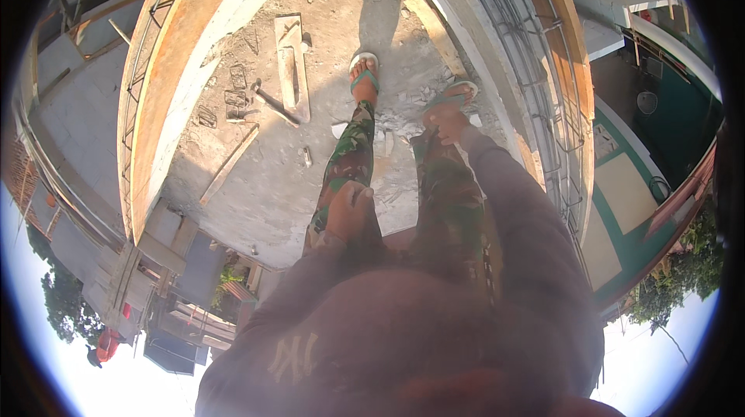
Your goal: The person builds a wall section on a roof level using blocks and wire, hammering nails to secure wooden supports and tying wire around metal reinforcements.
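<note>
I look straight down at my own body on a rough concrete slab (264,184). My left hand (349,207) rests on my left thigh, fingers curled loosely, with nothing in it. My right hand (446,118) reaches low, close to my right foot in a sandal (458,92), near broken white rubble (403,133); whether it grips anything cannot be made out. My left foot in a sandal (363,67) stands further out. I wear camouflage trousers (353,149) and a dark long-sleeved top.
A wooden float and boards (291,67) lie on the slab with a hammer-like tool (272,104) beside them. Orange timber formwork with steel bars (155,91) curves along the left; more formwork (551,67) runs at the right. The slab edge drops to lower roofs.
</note>
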The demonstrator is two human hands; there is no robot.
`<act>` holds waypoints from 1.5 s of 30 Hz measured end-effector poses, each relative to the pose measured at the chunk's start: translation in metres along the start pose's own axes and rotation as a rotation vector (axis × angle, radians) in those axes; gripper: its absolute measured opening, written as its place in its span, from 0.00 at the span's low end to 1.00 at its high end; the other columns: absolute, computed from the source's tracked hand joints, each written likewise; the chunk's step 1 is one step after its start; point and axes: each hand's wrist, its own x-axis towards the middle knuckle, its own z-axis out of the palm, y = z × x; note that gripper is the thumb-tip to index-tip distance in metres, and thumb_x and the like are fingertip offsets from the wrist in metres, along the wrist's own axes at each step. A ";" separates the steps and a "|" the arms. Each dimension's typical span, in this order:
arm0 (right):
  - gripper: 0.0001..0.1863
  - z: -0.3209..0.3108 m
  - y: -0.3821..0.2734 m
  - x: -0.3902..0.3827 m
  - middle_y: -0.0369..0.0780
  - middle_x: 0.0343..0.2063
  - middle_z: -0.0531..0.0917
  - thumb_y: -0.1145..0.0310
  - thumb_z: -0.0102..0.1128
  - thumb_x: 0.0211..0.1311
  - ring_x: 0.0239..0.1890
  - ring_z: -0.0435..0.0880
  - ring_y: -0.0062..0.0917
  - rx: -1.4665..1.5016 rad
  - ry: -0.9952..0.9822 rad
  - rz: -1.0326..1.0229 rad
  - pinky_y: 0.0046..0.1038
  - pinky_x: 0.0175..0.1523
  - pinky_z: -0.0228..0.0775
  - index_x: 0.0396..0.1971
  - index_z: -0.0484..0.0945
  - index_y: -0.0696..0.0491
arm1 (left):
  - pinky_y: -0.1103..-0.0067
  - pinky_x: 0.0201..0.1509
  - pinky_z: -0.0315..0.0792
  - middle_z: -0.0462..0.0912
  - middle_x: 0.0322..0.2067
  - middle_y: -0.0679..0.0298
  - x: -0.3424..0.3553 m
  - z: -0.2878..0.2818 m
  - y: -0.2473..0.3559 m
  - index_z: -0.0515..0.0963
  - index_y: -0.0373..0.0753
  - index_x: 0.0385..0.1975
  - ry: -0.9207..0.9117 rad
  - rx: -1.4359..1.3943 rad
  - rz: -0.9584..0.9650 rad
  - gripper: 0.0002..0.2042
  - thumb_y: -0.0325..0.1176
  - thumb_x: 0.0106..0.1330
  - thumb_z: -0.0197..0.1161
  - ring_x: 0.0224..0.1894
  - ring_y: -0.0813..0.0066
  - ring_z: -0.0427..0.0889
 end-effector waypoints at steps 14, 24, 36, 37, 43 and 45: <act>0.35 -0.057 -0.081 0.259 0.43 0.64 0.79 0.52 0.71 0.63 0.67 0.77 0.43 -0.379 0.857 0.027 0.52 0.67 0.72 0.67 0.72 0.46 | 0.72 0.37 0.74 0.82 0.29 0.58 0.032 -0.022 -0.027 0.80 0.35 0.34 0.022 0.181 0.019 0.04 0.28 0.71 0.65 0.31 0.65 0.81; 0.15 0.010 -0.064 0.052 0.50 0.43 0.80 0.66 0.65 0.65 0.45 0.83 0.52 -0.188 0.826 -0.630 0.53 0.47 0.75 0.44 0.69 0.53 | 0.72 0.47 0.76 0.84 0.34 0.56 0.039 -0.025 0.007 0.81 0.34 0.39 -0.071 0.221 0.078 0.04 0.28 0.74 0.63 0.40 0.63 0.84; 0.25 -0.070 0.060 -0.373 0.49 0.51 0.85 0.71 0.66 0.66 0.51 0.84 0.49 0.187 1.271 -0.629 0.42 0.57 0.77 0.64 0.78 0.51 | 0.62 0.56 0.73 0.83 0.42 0.48 0.028 -0.017 0.173 0.83 0.35 0.42 -0.498 0.341 0.634 0.12 0.36 0.74 0.58 0.49 0.48 0.81; 0.25 -0.097 0.081 -0.381 0.49 0.55 0.83 0.72 0.63 0.68 0.57 0.82 0.47 0.183 1.263 -0.588 0.41 0.63 0.73 0.65 0.77 0.50 | 0.62 0.55 0.73 0.82 0.42 0.48 0.027 -0.010 0.191 0.81 0.34 0.42 -0.528 0.340 0.688 0.12 0.36 0.74 0.57 0.48 0.48 0.81; 0.26 -0.252 0.155 -0.328 0.44 0.57 0.84 0.75 0.57 0.65 0.60 0.81 0.45 0.022 1.375 -0.514 0.45 0.66 0.71 0.64 0.80 0.43 | 0.67 0.44 0.69 0.72 0.33 0.55 0.019 0.071 0.328 0.73 0.34 0.36 -0.603 0.375 0.874 0.09 0.33 0.77 0.55 0.36 0.59 0.73; 0.24 -0.287 0.155 -0.301 0.45 0.54 0.87 0.71 0.58 0.66 0.57 0.83 0.46 -0.013 1.314 -0.523 0.47 0.65 0.73 0.62 0.82 0.42 | 0.70 0.40 0.66 0.69 0.30 0.58 0.031 0.110 0.362 0.71 0.34 0.33 -0.577 0.396 0.982 0.10 0.32 0.78 0.54 0.32 0.64 0.69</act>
